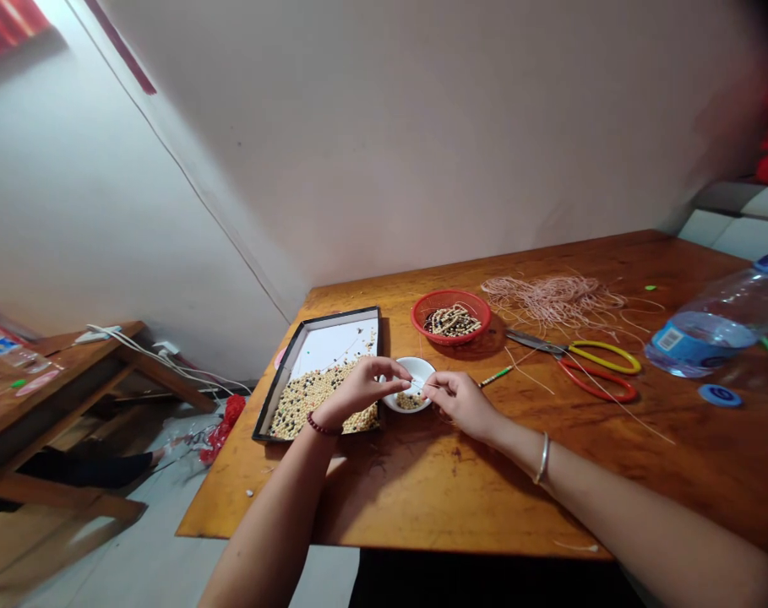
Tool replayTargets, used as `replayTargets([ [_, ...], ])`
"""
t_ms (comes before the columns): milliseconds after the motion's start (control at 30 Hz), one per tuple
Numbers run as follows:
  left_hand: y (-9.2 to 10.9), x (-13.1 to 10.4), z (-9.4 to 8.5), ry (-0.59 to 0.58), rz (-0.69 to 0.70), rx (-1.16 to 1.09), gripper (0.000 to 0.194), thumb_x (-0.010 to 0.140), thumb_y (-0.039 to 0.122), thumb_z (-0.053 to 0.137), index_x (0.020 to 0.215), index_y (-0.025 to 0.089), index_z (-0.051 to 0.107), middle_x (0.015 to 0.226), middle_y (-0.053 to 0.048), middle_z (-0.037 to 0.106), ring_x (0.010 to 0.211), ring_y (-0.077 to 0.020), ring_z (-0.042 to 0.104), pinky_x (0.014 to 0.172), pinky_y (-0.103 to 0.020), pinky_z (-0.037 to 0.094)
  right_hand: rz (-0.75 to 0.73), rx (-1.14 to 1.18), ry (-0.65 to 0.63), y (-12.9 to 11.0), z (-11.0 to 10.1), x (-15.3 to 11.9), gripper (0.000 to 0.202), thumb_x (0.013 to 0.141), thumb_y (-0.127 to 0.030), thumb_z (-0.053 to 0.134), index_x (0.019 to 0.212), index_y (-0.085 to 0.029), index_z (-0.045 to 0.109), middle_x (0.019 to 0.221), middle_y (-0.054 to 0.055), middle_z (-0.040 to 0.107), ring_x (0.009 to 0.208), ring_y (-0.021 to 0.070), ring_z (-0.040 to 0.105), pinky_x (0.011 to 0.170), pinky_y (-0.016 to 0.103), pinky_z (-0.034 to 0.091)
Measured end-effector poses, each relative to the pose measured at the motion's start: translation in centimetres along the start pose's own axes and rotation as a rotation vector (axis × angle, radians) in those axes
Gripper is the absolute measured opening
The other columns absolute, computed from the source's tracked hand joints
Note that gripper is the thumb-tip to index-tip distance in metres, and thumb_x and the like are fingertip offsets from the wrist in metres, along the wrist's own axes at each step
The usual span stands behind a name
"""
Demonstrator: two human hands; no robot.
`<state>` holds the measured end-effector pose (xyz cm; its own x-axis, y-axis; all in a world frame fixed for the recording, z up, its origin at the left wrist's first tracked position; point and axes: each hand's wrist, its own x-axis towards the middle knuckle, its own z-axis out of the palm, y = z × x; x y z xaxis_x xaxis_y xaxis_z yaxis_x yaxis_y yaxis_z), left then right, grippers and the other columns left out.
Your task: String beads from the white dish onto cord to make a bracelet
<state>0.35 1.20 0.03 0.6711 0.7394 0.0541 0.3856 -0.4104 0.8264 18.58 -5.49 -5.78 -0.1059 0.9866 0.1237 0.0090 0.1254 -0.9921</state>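
Observation:
My left hand, with a dark red bead bracelet at the wrist, reaches over the left rim of a small white bowl holding some beads. Its thumb and fingers are pinched together; what they hold is too small to name. At the bowl's right rim my right hand, with a silver bangle on the wrist, pinches a thin pale string. A black-edged tray of cream and dark beads lies left of the bowl, partly behind my left hand. Behind the bowl stands a red basket with strung beads.
Scissors with yellow and red handles lie on the wooden table at the right. Behind them is a tangle of pale string. A large plastic bottle, a blue cap and a green-striped stick are also there.

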Motion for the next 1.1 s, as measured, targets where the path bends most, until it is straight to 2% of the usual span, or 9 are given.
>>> replayTargets([
  [100, 0.3, -0.1, 0.1, -0.087, -0.017, -0.003, 0.031, 0.073, 0.042, 0.070, 0.082, 0.012, 0.071, 0.083, -0.009, 0.070, 0.073, -0.0152, 0.061, 0.068, -0.025, 0.047, -0.007, -0.030, -0.008, -0.1, 0.1, 0.0, 0.024, 0.076, -0.037, 0.059, 0.066, -0.016, 0.062, 0.050, -0.004, 0.043, 0.046, 0.0088, 0.036, 0.043, 0.021, 0.026],
  [233, 0.5, -0.7, -0.8, -0.163, -0.061, 0.013, 0.044, 0.074, 0.037, 0.069, 0.112, 0.015, 0.061, 0.092, -0.009, 0.070, 0.080, -0.0177, 0.064, 0.068, -0.026, 0.049, -0.003, -0.020, -0.005, 0.2, 0.2, 0.1, 0.023, 0.076, -0.036, 0.059, 0.067, -0.015, 0.064, 0.052, -0.003, 0.048, 0.047, 0.0095, 0.040, 0.045, 0.021, 0.029],
  [267, 0.3, -0.9, -1.3, -0.116, -0.073, 0.094, 0.044, 0.076, 0.034, 0.067, 0.116, 0.018, 0.059, 0.095, -0.009, 0.070, 0.082, -0.0182, 0.065, 0.070, -0.027, 0.050, 0.006, -0.009, 0.001, 0.2, 0.2, 0.1, 0.024, 0.076, -0.036, 0.059, 0.067, -0.015, 0.065, 0.052, -0.003, 0.048, 0.047, 0.0096, 0.041, 0.045, 0.022, 0.029],
  [333, -0.2, -1.3, -2.6, 0.121, -0.134, 0.447, 0.029, 0.079, 0.029, 0.063, 0.106, 0.020, 0.063, 0.095, -0.008, 0.070, 0.086, -0.0198, 0.064, 0.074, -0.028, 0.048, 0.021, 0.010, 0.009, 0.3, 0.2, 0.2, 0.026, 0.076, -0.039, 0.059, 0.069, -0.015, 0.066, 0.050, -0.002, 0.049, 0.046, 0.0099, 0.041, 0.045, 0.022, 0.030],
  [400, -0.9, -1.7, -3.7, 0.303, -0.302, 0.825, 0.016, 0.078, 0.023, 0.060, 0.091, 0.020, 0.068, 0.092, -0.010, 0.071, 0.091, -0.0242, 0.063, 0.075, -0.031, 0.046, 0.017, 0.026, 0.011, 0.2, 0.3, 0.2, 0.029, 0.076, -0.041, 0.059, 0.070, -0.014, 0.068, 0.054, 0.000, 0.054, 0.048, 0.0104, 0.044, 0.047, 0.022, 0.033],
  [500, -1.8, -1.7, -4.3, 0.221, -0.466, 1.033, 0.015, 0.075, 0.017, 0.057, 0.079, 0.021, 0.071, 0.086, -0.009, 0.071, 0.085, -0.0247, 0.064, 0.070, -0.030, 0.045, -0.006, 0.051, 0.011, -0.2, 0.3, 0.1, 0.031, 0.075, -0.045, 0.062, 0.071, -0.014, 0.069, 0.062, 0.002, 0.061, 0.054, 0.0116, 0.048, 0.051, 0.023, 0.037],
  [667, -2.5, -1.2, -3.8, 0.144, -0.479, 1.075, 0.021, 0.073, 0.018, 0.054, 0.082, 0.022, 0.072, 0.088, -0.011, 0.072, 0.081, -0.0262, 0.065, 0.066, -0.031, 0.045, 0.033, 0.130, 0.023, -0.7, 0.2, 0.1, 0.037, 0.072, -0.051, 0.064, 0.075, -0.014, 0.070, 0.058, 0.001, 0.056, 0.051, 0.0098, 0.042, 0.046, 0.022, 0.029],
  [900, -2.6, -0.9, -3.3, 0.124, -0.484, 1.061, 0.022, 0.076, 0.031, 0.057, 0.082, 0.020, 0.074, 0.087, -0.014, 0.072, 0.082, -0.0275, 0.065, 0.068, -0.032, 0.045, 0.222, 0.375, -0.031, -0.4, 0.1, 0.1, 0.050, 0.068, -0.058, 0.068, 0.086, -0.011, 0.069, 0.052, -0.006, 0.042, 0.039, 0.0023, 0.021, 0.039, 0.021, 0.010],
  [1100, -2.4, -0.8, -2.8, 0.124, -0.493, 1.057, 0.023, 0.075, 0.033, 0.057, 0.080, 0.018, 0.074, 0.087, -0.015, 0.071, 0.081, -0.0270, 0.065, 0.067, -0.031, 0.044, 0.293, 0.528, -0.052, -0.8, -0.3, 0.0, 0.055, 0.065, -0.058, 0.072, 0.093, -0.011, 0.068, 0.052, -0.009, 0.039, 0.039, 0.0007, 0.017, 0.040, 0.021, 0.008],
])
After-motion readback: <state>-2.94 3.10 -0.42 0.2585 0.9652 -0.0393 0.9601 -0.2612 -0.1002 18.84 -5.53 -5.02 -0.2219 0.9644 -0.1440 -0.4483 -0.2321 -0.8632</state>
